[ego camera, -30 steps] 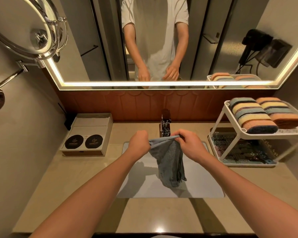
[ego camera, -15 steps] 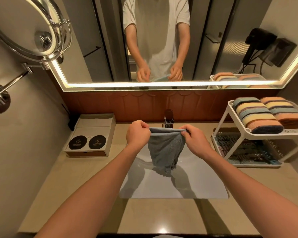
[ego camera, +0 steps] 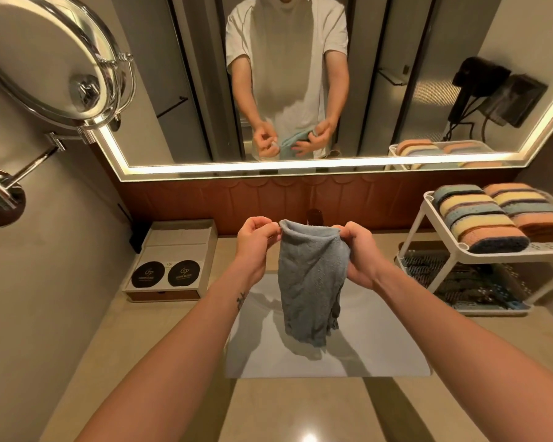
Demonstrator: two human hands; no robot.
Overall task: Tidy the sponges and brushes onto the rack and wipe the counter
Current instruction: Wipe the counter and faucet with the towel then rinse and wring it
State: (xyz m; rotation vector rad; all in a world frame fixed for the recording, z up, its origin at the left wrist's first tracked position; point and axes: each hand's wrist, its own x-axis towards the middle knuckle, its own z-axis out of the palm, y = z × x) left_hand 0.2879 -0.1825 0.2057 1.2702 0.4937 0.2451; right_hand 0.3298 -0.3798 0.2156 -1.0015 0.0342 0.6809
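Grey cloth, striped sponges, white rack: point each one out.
grey cloth [ego camera: 312,282], head view, middle of the hanging fabric.
striped sponges [ego camera: 474,216], head view, top of the left-hand stack.
white rack [ego camera: 505,257], head view, front rim of the upper shelf.

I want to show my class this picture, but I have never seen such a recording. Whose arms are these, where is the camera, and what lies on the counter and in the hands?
No machine: the arms belong to a person wearing one wide-angle camera on the head, looking forward and down. The picture shows what that person sees; the mirror reflects them from the front. The left hand and the right hand each pinch the top edge of a grey-blue cloth, which hangs above the sink. On the counter, a box with two dark round discs stands at the left and a white two-tier rack at the right. Striped sponges lie on its upper tier; the dark items below are too unclear to name.
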